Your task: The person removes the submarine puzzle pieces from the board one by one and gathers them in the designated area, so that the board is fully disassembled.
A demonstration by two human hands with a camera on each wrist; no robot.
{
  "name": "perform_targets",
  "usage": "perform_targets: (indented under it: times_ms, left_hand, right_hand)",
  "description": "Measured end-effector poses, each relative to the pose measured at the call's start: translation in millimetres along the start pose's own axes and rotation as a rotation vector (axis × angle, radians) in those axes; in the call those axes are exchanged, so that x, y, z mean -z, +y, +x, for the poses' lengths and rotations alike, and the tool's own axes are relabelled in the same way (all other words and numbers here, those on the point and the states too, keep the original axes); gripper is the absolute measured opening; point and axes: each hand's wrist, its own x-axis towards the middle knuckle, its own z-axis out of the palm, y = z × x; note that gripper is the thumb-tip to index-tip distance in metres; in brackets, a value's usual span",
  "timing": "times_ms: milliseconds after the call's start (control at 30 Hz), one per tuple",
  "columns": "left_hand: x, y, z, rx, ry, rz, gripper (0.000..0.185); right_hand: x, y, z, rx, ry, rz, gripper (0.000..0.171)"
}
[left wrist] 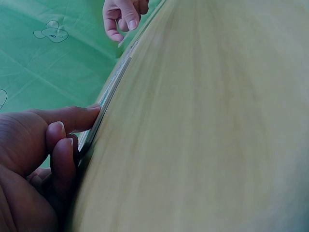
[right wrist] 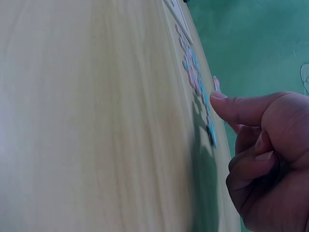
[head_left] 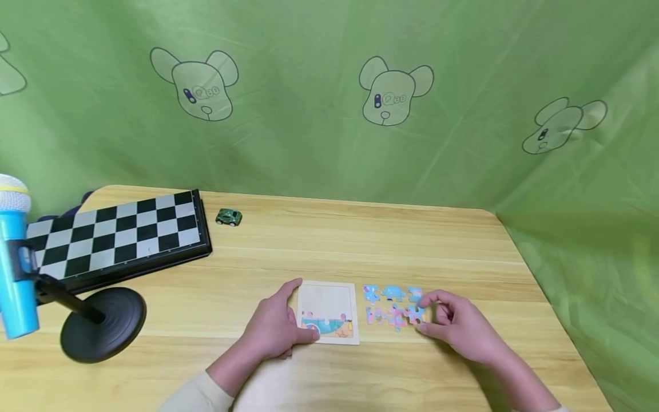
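A small square puzzle board [head_left: 329,303], with a few pieces set along its bottom edge, lies near the front of the wooden table [head_left: 360,240]. My left hand [head_left: 275,332] grips its left edge, thumb along the side and fingers curled at the lower corner. The left wrist view shows those fingers [left wrist: 63,145] pressed against the board's rim [left wrist: 113,87]. Several loose blue and pink puzzle pieces [head_left: 393,294] lie in two rows just right of the board. My right hand [head_left: 458,329] pinches the rightmost lower piece [head_left: 414,313] between thumb and forefinger. The thumb [right wrist: 231,106] reaches the row of pieces [right wrist: 193,72].
A folded chessboard [head_left: 118,234] lies at the back left, with a small green toy car [head_left: 229,217] beside it. A blue microphone [head_left: 15,263] on a black round-based stand [head_left: 103,323] stands at the left front. Green cloth [head_left: 329,86] hangs behind and to the right.
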Motion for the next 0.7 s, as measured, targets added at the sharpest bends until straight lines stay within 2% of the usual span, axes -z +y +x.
perform_targets:
  times_ms: [500, 600, 700]
  left_hand:
    - [0.7, -0.5, 0.0, 0.005, 0.000, -0.008, 0.108]
    - [0.5, -0.2, 0.0, 0.006, -0.004, -0.011, 0.108]
    - [1.7, 0.1, 0.3, 0.004, -0.010, -0.026, 0.109]
  right_hand:
    - [7, 18, 3, -0.041, -0.088, 0.067, 0.038]
    - [8, 16, 3, -0.064, -0.081, 0.072, 0.041]
    - [10, 10, 4, -0.082, -0.037, 0.055, 0.043]
